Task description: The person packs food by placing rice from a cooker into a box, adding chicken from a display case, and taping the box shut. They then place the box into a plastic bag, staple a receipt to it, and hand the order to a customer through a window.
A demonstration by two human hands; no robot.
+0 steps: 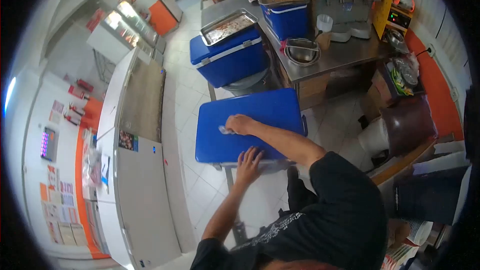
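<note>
With my right hand (240, 124) I'm gripping a crumpled whitish wad (225, 130) just left of the blue cooler lid's (272, 104) middle, while my spread-fingered left hand (249, 165) is resting at its near edge, probably for steadiness.

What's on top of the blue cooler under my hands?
On its closed blue lid, your right hand holds a crumpled whitish item, perhaps a cloth; your left hand is at the near edge. The lid covers whatever is inside.
</note>
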